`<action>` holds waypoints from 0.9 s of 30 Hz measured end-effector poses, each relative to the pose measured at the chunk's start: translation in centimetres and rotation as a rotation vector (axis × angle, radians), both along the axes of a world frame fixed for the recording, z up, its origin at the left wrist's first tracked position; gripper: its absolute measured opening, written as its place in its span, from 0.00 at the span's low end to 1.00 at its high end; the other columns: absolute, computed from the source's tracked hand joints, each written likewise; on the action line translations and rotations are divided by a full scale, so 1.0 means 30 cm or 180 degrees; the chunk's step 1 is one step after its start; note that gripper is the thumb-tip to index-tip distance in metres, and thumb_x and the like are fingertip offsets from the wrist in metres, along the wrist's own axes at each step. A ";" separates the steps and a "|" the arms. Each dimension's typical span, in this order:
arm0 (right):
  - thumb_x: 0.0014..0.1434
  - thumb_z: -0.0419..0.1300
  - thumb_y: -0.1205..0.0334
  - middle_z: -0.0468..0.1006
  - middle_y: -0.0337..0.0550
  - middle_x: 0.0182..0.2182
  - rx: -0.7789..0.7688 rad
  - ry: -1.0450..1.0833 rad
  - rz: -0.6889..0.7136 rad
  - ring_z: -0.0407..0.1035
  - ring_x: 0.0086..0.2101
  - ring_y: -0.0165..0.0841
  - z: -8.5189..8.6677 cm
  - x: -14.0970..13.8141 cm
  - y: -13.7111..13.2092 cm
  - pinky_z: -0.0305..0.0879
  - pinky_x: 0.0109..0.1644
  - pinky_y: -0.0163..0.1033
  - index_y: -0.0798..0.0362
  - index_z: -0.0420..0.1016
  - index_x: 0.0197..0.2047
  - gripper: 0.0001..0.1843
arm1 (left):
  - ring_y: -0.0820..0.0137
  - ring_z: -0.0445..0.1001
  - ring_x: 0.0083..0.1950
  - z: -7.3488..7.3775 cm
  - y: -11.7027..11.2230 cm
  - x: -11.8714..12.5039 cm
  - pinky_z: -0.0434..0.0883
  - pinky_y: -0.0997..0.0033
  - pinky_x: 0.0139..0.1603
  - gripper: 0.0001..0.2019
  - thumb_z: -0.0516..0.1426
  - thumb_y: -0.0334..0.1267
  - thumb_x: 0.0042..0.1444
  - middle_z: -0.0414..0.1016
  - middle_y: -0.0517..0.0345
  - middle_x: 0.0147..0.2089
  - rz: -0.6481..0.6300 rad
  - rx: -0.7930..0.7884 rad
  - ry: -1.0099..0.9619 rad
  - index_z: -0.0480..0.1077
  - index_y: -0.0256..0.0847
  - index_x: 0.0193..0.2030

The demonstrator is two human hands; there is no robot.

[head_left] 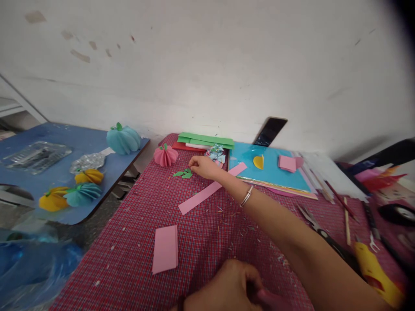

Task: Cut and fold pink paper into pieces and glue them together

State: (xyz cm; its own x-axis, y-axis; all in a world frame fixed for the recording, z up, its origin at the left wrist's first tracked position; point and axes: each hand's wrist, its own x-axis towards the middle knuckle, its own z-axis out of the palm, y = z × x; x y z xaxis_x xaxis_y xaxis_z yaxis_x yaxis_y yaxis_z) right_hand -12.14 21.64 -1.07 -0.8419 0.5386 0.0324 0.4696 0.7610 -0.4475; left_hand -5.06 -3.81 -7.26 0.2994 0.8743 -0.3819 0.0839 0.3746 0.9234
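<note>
My right hand (205,167) reaches across the table with thumb and fingers pinched together, just right of some small green paper leaves (185,173). What is between its fingertips, if anything, is too small to make out. My left hand (228,286) is at the bottom edge, its fingers curled round a piece of pink paper (270,299), partly cut off by the frame. A long pink paper strip (198,198) passes under my right forearm. Stacked pink paper rectangles (165,249) lie nearer me. A pink paper pumpkin (165,155) stands behind the leaves.
Scissors (319,229), a yellow glue gun (372,270) and pencils lie at right. A phone (270,131) leans on the wall behind blue sheets (240,156). Green paper (207,140) lies at the back. A blue table (81,134) at left bears several paper pumpkins.
</note>
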 end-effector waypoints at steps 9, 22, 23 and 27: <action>0.55 0.64 0.68 0.76 0.53 0.47 -0.0047 -0.0259 0.0117 0.73 0.44 0.40 -0.008 -0.083 -0.046 0.64 0.47 0.39 0.55 0.77 0.42 0.10 | 0.76 0.62 0.27 0.090 0.029 -0.006 0.57 0.75 0.26 0.07 0.60 0.32 0.39 0.66 0.66 0.24 -0.0319 -0.0057 0.0042 0.67 0.39 0.27; 0.59 0.58 0.66 0.75 0.39 0.27 -0.2107 0.0224 -0.0318 0.66 0.23 0.23 0.106 0.157 -0.020 0.60 0.23 0.28 0.54 0.69 0.32 0.03 | 0.77 0.56 0.25 0.151 0.030 -0.019 0.53 0.75 0.23 0.06 0.59 0.35 0.40 0.63 0.66 0.23 -0.0341 0.0171 0.0070 0.64 0.39 0.23; 0.59 0.58 0.66 0.76 0.39 0.28 -0.2235 0.0260 -0.0344 0.66 0.23 0.23 0.107 0.199 -0.020 0.60 0.23 0.28 0.54 0.69 0.32 0.04 | 0.77 0.57 0.25 0.150 0.030 -0.023 0.53 0.75 0.23 0.05 0.58 0.33 0.40 0.63 0.66 0.23 -0.0357 0.0184 0.0065 0.64 0.39 0.24; 0.58 0.58 0.66 0.77 0.40 0.30 -0.2573 0.0336 -0.0440 0.67 0.23 0.23 0.094 0.365 -0.020 0.62 0.24 0.29 0.54 0.69 0.33 0.02 | 0.77 0.57 0.27 0.152 0.029 -0.036 0.53 0.75 0.24 0.04 0.57 0.31 0.40 0.62 0.66 0.24 -0.0242 0.0102 0.0009 0.64 0.39 0.25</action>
State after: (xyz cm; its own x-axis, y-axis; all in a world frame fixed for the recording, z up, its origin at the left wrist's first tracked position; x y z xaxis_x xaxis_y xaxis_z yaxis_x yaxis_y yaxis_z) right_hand -1.18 21.04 1.76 -0.7806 0.5282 -0.3342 0.4602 0.1240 -0.8791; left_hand -6.13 -2.93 -2.70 0.3644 0.8609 -0.3551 0.1135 0.3374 0.9345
